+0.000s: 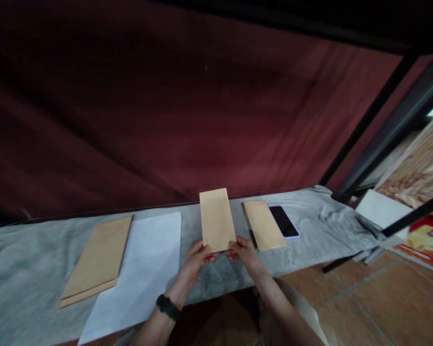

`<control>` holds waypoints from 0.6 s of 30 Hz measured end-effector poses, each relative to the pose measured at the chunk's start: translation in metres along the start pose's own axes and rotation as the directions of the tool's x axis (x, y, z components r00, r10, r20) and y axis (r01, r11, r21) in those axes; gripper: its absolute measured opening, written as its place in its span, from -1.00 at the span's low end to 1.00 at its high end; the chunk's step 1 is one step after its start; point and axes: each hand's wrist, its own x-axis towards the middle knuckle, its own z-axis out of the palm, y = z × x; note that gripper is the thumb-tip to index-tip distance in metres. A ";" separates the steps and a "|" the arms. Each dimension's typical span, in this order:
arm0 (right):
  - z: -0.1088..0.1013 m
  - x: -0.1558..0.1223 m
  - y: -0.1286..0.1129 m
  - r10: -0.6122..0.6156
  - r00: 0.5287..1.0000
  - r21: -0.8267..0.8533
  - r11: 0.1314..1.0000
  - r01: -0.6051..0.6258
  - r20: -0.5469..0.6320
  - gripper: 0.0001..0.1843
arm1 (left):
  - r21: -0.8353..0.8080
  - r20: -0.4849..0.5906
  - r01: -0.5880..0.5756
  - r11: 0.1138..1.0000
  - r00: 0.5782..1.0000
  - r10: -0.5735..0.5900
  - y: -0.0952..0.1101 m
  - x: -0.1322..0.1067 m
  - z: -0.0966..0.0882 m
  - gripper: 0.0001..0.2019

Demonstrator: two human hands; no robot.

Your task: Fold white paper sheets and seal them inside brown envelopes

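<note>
A tan paper envelope [217, 218] with small red print at its upper right is held up over the grey cloth. My left hand [199, 255] pinches its lower left corner, and my right hand [242, 252] pinches the lower right one. To the right lies a stack of similar envelopes [265, 225], apart from my right hand. White paper sheets [144, 259] lie flat to the left of my left hand. Partly over those sheets rest larger brown envelopes [97, 254]. What is inside the held envelope, if anything, cannot be seen.
A grey cloth [324, 226] covers the long narrow surface. Beside the envelope stack lies a phone [283, 221] with a dark screen. A dark red panel [202, 105] rises behind. At the right are a black metal bar [368, 120], a white box [382, 209] and a tiled floor [375, 293].
</note>
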 end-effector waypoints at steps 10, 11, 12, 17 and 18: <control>-0.030 0.007 0.002 -0.429 0.888 -0.594 0.763 0.257 -0.167 -0.64 | 0.163 0.049 0.129 0.978 0.989 -0.139 -0.018 -0.011 -0.009 -0.67; -0.031 0.006 0.001 -0.463 0.877 -0.614 0.731 0.297 -0.128 -0.63 | 0.192 0.050 0.136 0.972 0.988 -0.148 -0.020 -0.011 -0.009 -0.67; -0.030 0.005 0.000 -0.473 0.878 -0.616 0.715 0.331 -0.076 -0.62 | 0.223 0.053 0.142 0.964 0.986 -0.157 -0.023 -0.011 -0.009 -0.67; -0.004 0.009 0.003 -0.346 0.843 -0.588 0.606 0.536 0.412 -0.58 | 0.299 0.075 0.173 0.938 0.976 -0.204 -0.022 -0.010 -0.007 -0.72; 0.002 0.013 0.004 -0.298 0.811 -0.599 0.556 0.576 0.503 -0.57 | 0.293 0.079 0.184 0.938 0.973 -0.215 -0.021 -0.009 -0.006 -0.73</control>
